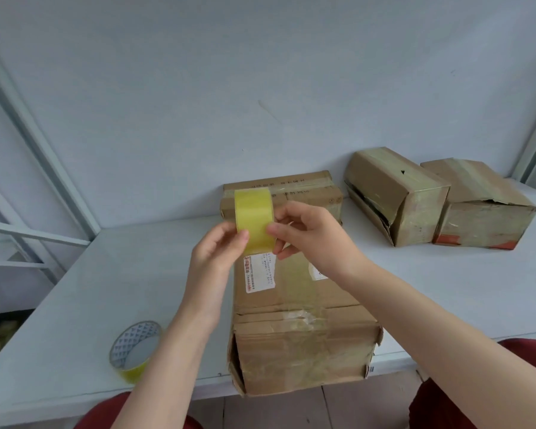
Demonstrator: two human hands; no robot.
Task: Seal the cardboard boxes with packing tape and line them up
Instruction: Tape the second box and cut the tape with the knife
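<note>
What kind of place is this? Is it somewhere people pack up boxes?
Probably a simple packing spot, maybe a storeroom. A plain white table holds worn cardboard boxes, the left hand and right hand hold a yellow tape roll, and a spare tape roll lies on the table.

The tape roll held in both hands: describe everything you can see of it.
The tape roll is translucent yellow, glossy plastic packing tape. It stands on edge with its broad outer band facing the camera, so the core is hidden. It is held in the air above the nearest cardboard box. The left hand grips its lower left side, and the right hand pinches its right edge. No loose end can be made out.
</note>
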